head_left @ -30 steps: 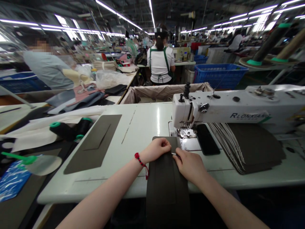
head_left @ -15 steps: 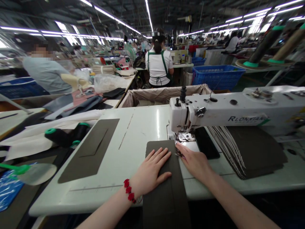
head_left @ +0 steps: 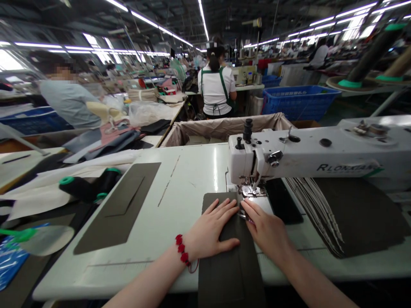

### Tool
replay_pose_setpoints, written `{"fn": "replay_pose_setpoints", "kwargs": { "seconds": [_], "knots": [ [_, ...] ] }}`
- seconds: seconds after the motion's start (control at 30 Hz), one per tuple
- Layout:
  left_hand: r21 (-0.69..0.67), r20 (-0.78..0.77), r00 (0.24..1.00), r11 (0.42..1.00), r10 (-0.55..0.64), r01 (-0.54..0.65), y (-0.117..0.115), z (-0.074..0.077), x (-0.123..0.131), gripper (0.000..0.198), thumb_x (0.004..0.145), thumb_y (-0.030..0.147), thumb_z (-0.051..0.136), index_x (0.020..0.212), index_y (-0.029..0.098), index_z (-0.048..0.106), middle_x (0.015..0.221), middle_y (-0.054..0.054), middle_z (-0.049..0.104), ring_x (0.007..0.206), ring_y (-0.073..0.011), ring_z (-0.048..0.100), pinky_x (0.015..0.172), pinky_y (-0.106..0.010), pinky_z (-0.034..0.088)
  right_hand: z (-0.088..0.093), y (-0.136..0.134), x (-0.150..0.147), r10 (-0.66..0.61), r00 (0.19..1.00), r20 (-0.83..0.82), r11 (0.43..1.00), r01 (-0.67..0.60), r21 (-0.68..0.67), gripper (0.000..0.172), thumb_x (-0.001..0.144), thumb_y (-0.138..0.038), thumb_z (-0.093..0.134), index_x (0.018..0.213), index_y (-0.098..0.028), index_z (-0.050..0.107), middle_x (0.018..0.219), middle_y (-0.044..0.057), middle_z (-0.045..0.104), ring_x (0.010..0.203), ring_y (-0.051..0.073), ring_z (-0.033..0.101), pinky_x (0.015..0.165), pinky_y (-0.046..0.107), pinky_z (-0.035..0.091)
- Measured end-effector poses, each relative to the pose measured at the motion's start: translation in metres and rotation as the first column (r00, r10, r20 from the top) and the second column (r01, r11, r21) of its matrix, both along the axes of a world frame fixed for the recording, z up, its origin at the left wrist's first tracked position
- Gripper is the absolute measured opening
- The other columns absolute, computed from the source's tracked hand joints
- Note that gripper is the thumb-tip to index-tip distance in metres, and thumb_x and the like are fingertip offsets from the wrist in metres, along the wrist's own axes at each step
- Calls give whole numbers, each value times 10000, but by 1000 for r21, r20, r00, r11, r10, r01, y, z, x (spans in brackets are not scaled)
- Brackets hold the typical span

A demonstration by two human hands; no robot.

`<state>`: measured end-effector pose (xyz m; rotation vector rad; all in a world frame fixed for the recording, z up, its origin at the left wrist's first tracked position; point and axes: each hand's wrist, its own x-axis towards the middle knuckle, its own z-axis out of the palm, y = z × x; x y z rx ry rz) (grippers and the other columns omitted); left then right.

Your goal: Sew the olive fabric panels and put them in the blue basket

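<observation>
A long dark olive panel [head_left: 229, 256] lies on the white sewing table, running from the table's front edge up to the presser foot [head_left: 253, 191] of the sewing machine. My left hand [head_left: 210, 229] rests flat on the panel with its fingers spread, a red beaded bracelet on the wrist. My right hand [head_left: 265, 229] is at the panel's right edge, its fingertips pressed close beside the presser foot. A small shiny piece shows under those fingertips, and I cannot tell what it is. The needle area is partly hidden by the machine head [head_left: 250, 158].
A stack of dark panels with pale edges [head_left: 359, 218] and a black phone [head_left: 284, 201] lie right of the machine. Left are a slit dark panel [head_left: 117, 207] and black thread cones [head_left: 86, 188]. Behind are a cloth-lined bin [head_left: 224, 128] and a blue crate [head_left: 300, 102].
My left hand has opened from a pinch on the panel and now lies flat on it. The panel sits closer under the presser foot, and the view has shifted slightly.
</observation>
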<state>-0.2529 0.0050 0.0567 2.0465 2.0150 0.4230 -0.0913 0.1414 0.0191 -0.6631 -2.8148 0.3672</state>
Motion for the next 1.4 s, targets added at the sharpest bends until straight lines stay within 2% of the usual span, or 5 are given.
{"fn": "replay_pose_setpoints", "kwargs": {
  "seconds": [0.33, 0.53, 0.97, 1.4],
  "knots": [
    [8, -29, 1000, 1000, 2, -1, 1, -3, 0, 791, 848, 539, 592, 1480, 241, 221, 1534, -37, 232, 1420, -255, 180, 1188, -469, 115, -5, 2, -2, 9, 1000, 0, 1000, -9, 13, 527, 907, -169, 415, 1424, -263, 371, 1471, -1, 402, 1091, 181, 602, 816, 315, 535],
    [16, -20, 1000, 1000, -9, 9, 2, -4, -3, 799, 839, 541, 606, 1476, 238, 230, 1530, -32, 246, 1420, -256, 178, 1186, -474, 134, -3, 1, -1, 1, 1000, 1, 1000, -1, 16, 528, 899, -164, 421, 1417, -263, 389, 1462, 13, 417, 1028, 174, 632, 772, 293, 541],
    [42, -14, 1000, 999, -7, 8, 5, -6, -6, 792, 827, 540, 624, 1466, 246, 260, 1525, -28, 260, 1418, -247, 189, 1188, -456, 133, 0, 1, -3, -2, 1000, -6, 999, 2, 45, 514, 906, -184, 428, 1413, -264, 397, 1443, 10, 444, 1070, 169, 614, 737, 270, 549],
    [29, 3, 1000, 1000, -7, 7, 5, -5, -11, 719, 857, 504, 607, 1456, 274, 285, 1517, 0, 282, 1417, -227, 195, 1191, -450, 118, -1, 0, -2, -9, 1000, -5, 1000, 9, 28, 502, 913, -190, 417, 1409, -270, 402, 1445, -2, 439, 1059, 170, 616, 786, 295, 545]
  ]
}}
